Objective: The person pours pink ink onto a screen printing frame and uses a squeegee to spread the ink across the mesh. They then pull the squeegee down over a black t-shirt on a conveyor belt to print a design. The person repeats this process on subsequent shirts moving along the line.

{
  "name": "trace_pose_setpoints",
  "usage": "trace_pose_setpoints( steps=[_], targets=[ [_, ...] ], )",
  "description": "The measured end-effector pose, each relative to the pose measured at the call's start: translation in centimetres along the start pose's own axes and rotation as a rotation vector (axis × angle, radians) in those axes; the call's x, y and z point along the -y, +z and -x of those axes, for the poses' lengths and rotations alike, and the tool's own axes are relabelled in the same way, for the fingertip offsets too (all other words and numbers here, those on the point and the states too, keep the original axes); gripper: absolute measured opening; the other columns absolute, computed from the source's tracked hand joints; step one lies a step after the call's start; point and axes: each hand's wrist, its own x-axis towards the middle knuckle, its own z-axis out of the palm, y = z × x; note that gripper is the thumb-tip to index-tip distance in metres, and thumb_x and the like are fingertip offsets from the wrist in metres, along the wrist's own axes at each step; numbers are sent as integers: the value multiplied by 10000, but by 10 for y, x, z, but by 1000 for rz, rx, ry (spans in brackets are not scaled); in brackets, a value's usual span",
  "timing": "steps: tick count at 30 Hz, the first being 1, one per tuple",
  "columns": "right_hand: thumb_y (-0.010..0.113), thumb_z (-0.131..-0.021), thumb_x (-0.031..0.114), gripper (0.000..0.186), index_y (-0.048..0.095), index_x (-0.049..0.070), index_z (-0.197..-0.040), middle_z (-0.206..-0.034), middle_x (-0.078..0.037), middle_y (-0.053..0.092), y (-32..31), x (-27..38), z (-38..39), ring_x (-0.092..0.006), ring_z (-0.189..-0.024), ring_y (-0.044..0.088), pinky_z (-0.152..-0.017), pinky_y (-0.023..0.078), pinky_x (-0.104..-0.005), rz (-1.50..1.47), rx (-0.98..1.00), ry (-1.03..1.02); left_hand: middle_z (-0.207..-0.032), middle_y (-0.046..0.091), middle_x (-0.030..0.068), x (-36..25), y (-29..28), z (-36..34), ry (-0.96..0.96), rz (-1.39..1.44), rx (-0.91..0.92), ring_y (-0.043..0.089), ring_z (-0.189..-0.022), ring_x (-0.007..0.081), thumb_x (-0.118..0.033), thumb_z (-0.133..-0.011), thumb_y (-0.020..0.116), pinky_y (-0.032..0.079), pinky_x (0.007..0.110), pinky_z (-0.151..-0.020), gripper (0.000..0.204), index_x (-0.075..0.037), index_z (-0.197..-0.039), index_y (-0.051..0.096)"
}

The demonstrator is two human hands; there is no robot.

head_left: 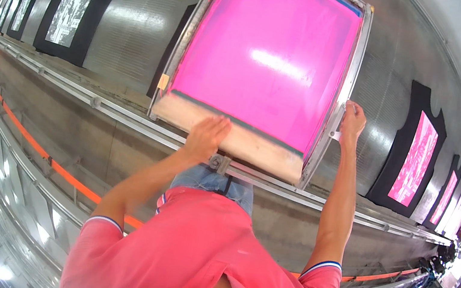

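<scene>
A screen printing frame point(348, 78) with metal rails lies in front of me, its mesh point(271, 47) covered in bright pink ink. Across its near end lies a wide squeegee point(260, 149) with a pale wooden handle. My left hand point(205, 138) is on the handle left of its middle, fingers together over the wood and thumb hidden. At the frame's right rail, my right hand point(354, 121) is closed with bent fingers against the outer edge. A small light metal tab point(335, 135) sticks out of the rail just below it.
The frame sits over a long grey printing table point(135, 18). To the left lie black shirts point(80, 3) with white prints; to the right, black shirts point(412, 153) with pink and white prints. A metal rail point(97, 102) runs along the near edge. Behind me stretches an orange bar point(50, 161).
</scene>
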Motion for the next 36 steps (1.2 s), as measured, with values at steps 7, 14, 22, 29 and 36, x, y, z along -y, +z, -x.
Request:
trace_pose_setpoints(
  steps=[7, 14, 22, 29, 36],
  targets=[
    [679, -873, 292, 371, 732, -4, -1091, -978, -147, 727, -6, 35, 27, -225, -901, 663, -828, 502, -353, 10, -185, -100, -1264, 635, 181, -8, -24, 30, 31, 60, -160, 593, -1207, 332, -64, -776, 573, 454, 446, -1020, 473, 40, -1235, 618],
    [679, -886, 265, 312, 752, 16, -1060, -945, -108, 742, 20, 89, 83, -203, -879, 675, -820, 507, -337, 114, -345, -319, -1223, 652, 136, 67, -74, 67, 75, 128, -241, 613, -1159, 305, -76, -719, 662, 470, 411, -1001, 475, -5, -1188, 631],
    [692, -908, 238, 269, 740, 1, -1027, -748, 6, 635, 178, 193, 155, -68, -629, 530, -581, 416, -249, 82, -360, -491, -1176, 670, 153, 236, -173, 132, 72, 130, -186, 636, -1116, 315, -55, -742, 618, 490, 425, -969, 412, 2, -1149, 638],
    [663, -904, 193, 248, 719, -1, -1048, -1060, -112, 718, 401, 212, 156, -239, -941, 687, -824, 537, -321, -262, -125, -417, -1129, 691, 201, 411, -233, 184, 75, 105, -240, 640, -1093, 373, 39, -636, 606, 499, 478, -952, 467, 24, -1097, 676],
    [648, -847, 282, 309, 717, 103, -1089, -980, -230, 715, 596, 331, 304, -412, -966, 682, -877, 526, -462, -85, -146, -241, -1103, 707, 186, 586, -331, 252, -7, -77, -51, 656, -1071, 376, 128, -639, 573, 509, 471, -921, 467, -11, -1067, 696]
  ],
)
